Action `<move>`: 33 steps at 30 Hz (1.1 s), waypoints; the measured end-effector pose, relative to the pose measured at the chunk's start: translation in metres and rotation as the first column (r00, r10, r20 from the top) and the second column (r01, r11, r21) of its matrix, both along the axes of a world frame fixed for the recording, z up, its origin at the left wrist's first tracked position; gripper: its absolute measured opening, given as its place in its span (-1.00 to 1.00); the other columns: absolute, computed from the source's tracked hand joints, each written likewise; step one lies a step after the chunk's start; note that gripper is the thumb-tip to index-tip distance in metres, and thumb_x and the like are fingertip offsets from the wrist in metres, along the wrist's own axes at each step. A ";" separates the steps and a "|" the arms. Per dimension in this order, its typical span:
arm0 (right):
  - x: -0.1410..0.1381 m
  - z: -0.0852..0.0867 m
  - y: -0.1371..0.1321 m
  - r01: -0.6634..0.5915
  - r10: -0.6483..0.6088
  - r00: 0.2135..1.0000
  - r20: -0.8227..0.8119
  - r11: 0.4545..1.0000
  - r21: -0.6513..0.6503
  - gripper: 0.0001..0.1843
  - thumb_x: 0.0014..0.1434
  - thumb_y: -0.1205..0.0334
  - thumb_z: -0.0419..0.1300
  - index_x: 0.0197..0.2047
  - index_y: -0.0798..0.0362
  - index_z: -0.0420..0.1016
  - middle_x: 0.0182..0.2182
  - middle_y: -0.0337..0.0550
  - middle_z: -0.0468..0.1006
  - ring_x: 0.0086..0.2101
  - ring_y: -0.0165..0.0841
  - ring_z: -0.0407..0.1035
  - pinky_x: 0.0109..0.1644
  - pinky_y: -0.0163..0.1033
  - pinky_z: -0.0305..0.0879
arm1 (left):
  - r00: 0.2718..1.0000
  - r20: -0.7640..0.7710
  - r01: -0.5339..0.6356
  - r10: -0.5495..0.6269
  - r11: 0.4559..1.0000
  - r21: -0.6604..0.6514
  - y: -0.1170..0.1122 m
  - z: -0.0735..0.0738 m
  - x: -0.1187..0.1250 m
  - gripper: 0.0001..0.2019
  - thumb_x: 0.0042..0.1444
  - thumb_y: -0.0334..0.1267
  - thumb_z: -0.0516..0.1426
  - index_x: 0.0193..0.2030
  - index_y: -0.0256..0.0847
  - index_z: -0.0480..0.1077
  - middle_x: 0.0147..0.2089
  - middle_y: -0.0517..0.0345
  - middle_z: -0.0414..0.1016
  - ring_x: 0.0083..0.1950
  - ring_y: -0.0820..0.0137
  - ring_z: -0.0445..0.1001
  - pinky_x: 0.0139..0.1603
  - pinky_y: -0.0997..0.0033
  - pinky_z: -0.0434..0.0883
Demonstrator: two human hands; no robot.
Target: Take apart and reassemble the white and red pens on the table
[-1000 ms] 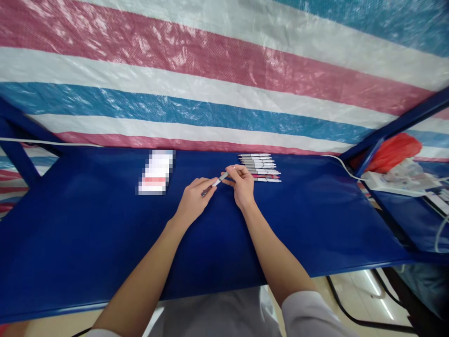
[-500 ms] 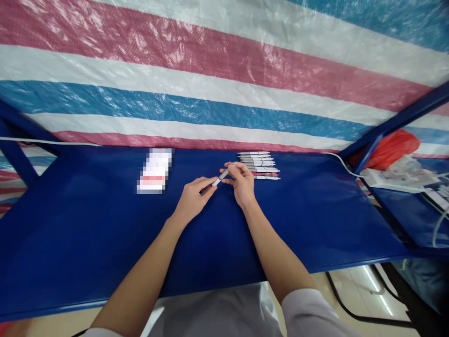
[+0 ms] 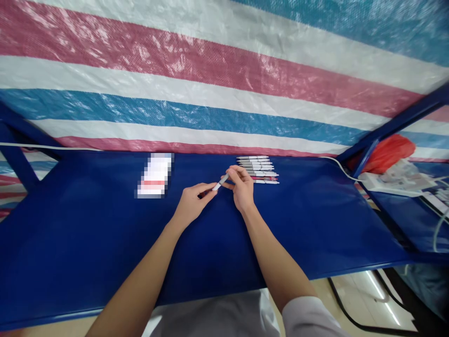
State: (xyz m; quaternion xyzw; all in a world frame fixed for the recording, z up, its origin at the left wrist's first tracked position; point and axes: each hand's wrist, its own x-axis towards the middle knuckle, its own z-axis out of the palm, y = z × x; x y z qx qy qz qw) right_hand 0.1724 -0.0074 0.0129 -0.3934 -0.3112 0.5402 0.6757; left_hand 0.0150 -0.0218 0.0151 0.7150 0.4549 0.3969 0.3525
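Between my hands is a white and grey pen, held slantwise above the blue table. My left hand pinches its lower, white end between thumb and fingers. My right hand grips the upper, grey end, and its fingertips cover the tip. Just behind and right of my right hand lies a row of several pens, side by side. Most are white and grey; one near the front of the row is red. My right fingers hide part of the nearest pens.
A blurred-out white sheet or packet lies back left on the blue table. Striped plastic sheeting hangs behind. At right are a red plastic bag, a white tray and a white cable.
Both hands keep hold of the pen in nearly the same place. The view has tipped slightly, so the table sits a little lower. The row of pens is unchanged.
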 end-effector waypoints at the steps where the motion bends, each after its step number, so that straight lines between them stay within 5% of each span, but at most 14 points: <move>1: 0.001 0.000 0.000 -0.015 0.015 1.000 -0.001 1.000 0.009 -0.77 -0.03 0.12 0.35 -0.28 -0.03 0.51 -0.40 -0.33 0.51 -0.38 -0.43 0.49 -0.36 -0.30 0.54 | 1.000 0.022 0.007 -0.006 0.999 -0.045 0.000 0.001 0.000 -0.75 0.14 -0.18 0.18 -0.07 -0.15 0.54 -0.17 0.13 0.60 -0.26 0.37 0.52 -0.21 0.38 0.43; 7: 0.002 0.002 -0.001 -0.043 0.044 0.999 -0.018 0.999 0.034 -0.83 -0.04 0.16 0.36 -0.34 -0.02 0.53 -0.35 -0.32 0.51 -0.34 -0.42 0.51 -0.35 -0.33 0.54 | 0.996 0.092 0.027 -0.012 0.986 -0.163 0.001 0.003 -0.002 -0.72 0.11 -0.12 0.19 -0.07 -0.15 0.54 -0.11 0.10 0.60 -0.18 0.30 0.55 -0.14 0.33 0.46; 13: -0.002 0.001 0.000 -0.018 0.018 1.000 -0.016 1.000 -0.008 -0.75 -0.08 0.12 0.39 -0.38 0.02 0.46 -0.34 -0.28 0.56 -0.34 -0.36 0.55 -0.36 -0.32 0.55 | 0.998 -0.059 -0.010 0.015 0.996 0.084 0.000 0.001 -0.001 -0.75 0.17 -0.18 0.14 -0.06 -0.15 0.53 -0.28 0.13 0.57 -0.34 0.40 0.48 -0.29 0.40 0.42; 21: -0.003 0.001 0.000 0.034 -0.035 0.999 -0.029 0.999 -0.037 -0.69 -0.13 0.13 0.42 -0.41 0.02 0.38 -0.42 -0.36 0.50 -0.42 -0.42 0.54 -0.39 -0.33 0.53 | 0.995 -0.089 -0.012 0.038 0.961 0.277 0.000 -0.005 0.001 -0.77 0.21 -0.23 0.11 -0.04 -0.11 0.51 -0.18 0.09 0.59 -0.21 0.32 0.51 -0.15 0.28 0.46; 33: 0.001 0.003 -0.002 -0.062 0.064 0.997 -0.045 0.997 0.037 -0.77 -0.07 0.16 0.39 -0.32 0.00 0.50 -0.30 -0.25 0.63 -0.28 -0.32 0.56 -0.23 -0.21 0.55 | 0.995 0.080 0.064 -0.054 0.990 -0.124 0.001 0.007 -0.003 -0.70 0.15 -0.10 0.17 -0.05 -0.17 0.53 -0.16 0.07 0.61 -0.21 0.29 0.56 -0.19 0.32 0.48</move>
